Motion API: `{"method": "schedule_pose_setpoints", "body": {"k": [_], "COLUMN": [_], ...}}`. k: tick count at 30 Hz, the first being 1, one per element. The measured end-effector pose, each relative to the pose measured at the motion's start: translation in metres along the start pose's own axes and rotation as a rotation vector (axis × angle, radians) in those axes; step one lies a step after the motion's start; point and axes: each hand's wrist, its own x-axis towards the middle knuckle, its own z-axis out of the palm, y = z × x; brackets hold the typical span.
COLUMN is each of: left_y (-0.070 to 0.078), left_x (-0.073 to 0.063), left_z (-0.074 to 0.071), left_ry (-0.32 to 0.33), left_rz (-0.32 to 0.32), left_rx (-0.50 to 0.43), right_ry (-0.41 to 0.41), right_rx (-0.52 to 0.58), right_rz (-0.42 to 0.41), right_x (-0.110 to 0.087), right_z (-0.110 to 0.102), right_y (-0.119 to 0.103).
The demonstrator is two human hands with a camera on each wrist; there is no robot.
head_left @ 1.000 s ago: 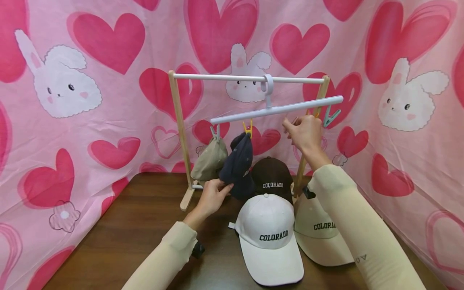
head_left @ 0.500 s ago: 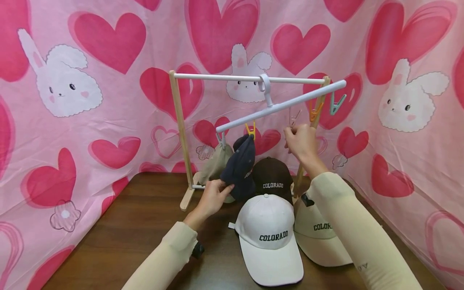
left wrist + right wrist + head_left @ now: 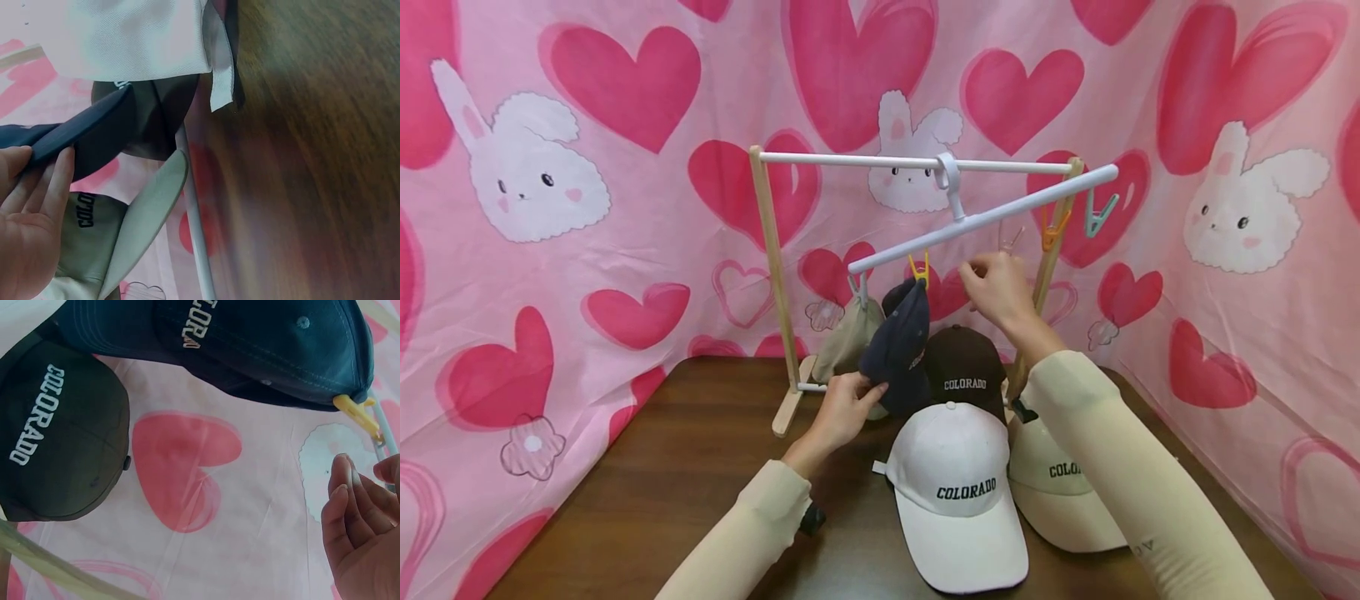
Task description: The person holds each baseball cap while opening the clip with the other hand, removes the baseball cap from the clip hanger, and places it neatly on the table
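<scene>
My left hand (image 3: 842, 410) pinches the brim of a navy cap (image 3: 898, 350). A yellow clip (image 3: 921, 268) holds that cap by its back edge, below a white hanger bar (image 3: 1000, 212). In the right wrist view my right hand (image 3: 365, 528) has its fingers loosely bent with nothing between them, close to the yellow clip (image 3: 359, 415). From a grey clip (image 3: 859, 290) at the bar's low left end hangs a beige cap (image 3: 846, 342); its lettering and brim (image 3: 150, 219) show in the left wrist view. The bar slants, right end high.
A white cap (image 3: 951, 467), a dark brown cap (image 3: 962, 358) and a cream cap (image 3: 1052, 500) rest on the wooden table (image 3: 700, 467). The hanger hooks over a rack rail (image 3: 850, 158). Clear, orange (image 3: 1054, 229) and teal clips (image 3: 1101, 215) dangle at the bar's right side.
The bar's right end has risen and its left end dropped, lowering the beige cap. My right hand has come away from the bar and moved left; my left hand keeps pinching the navy brim.
</scene>
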Motion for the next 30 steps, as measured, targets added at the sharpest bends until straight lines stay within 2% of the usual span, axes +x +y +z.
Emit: {"method": "schedule_pose_setpoints", "body": {"k": [6, 23, 30], "left_y": [-0.001, 0.0, -0.001], "left_x": [-0.002, 0.0, 0.0], "left_z": [0.0, -0.002, 0.0], "left_ry": [0.0, -0.005, 0.001], "left_rz": [-0.004, 0.04, 0.045], "left_rx": [-0.006, -0.005, 0.009], "right_ry": [-0.027, -0.099, -0.07], "right_rx": [-0.022, -0.018, -0.036], "right_rz": [-0.032, -0.011, -0.009], "right_x": [0.004, 0.017, 0.019], "right_z": [0.011, 0.03, 0.035], "right_y": [-0.007, -0.025, -0.029]}}
